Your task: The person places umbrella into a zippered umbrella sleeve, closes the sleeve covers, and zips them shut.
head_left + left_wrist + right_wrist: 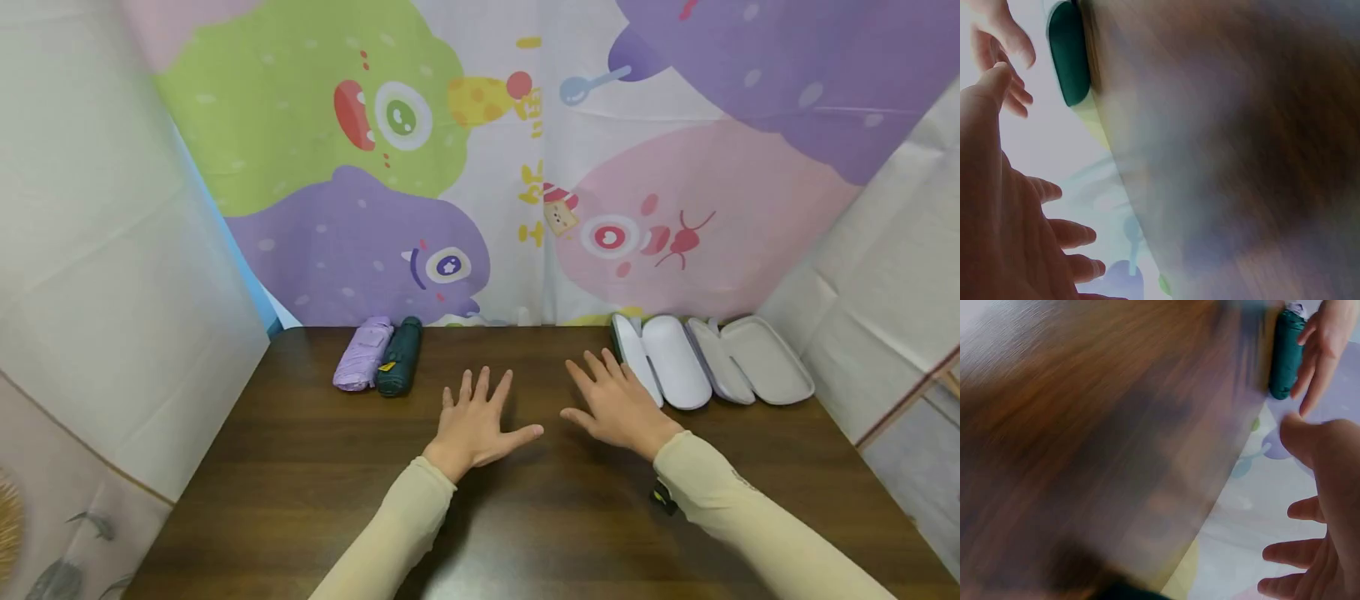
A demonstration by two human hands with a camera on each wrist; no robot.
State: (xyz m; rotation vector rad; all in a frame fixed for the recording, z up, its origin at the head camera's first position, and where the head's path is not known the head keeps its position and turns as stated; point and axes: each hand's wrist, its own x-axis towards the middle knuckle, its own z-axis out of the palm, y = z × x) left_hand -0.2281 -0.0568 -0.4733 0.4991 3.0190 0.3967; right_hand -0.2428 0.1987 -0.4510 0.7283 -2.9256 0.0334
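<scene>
the dark green umbrella (401, 358) lies ahead and to the left of the left hand (472, 427), the nearer of the two, its long axis running forward with the far end leaning slightly right, and the purple umbrella (363, 357) is just beside it, farther left. ahead and to the right of the right hand (621, 407) lie the white case (677, 362) and, beyond it, the grey case (772, 362), both open. both hands hover over the table (555, 533), backs up, fingers spread, holding nothing.

Lilac folded umbrella (363, 357), dark green folded umbrella (402, 354) with yellow tag (387, 367), white-lined green glasses case (677, 362), pale-grey-lined glasses case (768, 360), brown wood-grained desk (555, 533).
</scene>
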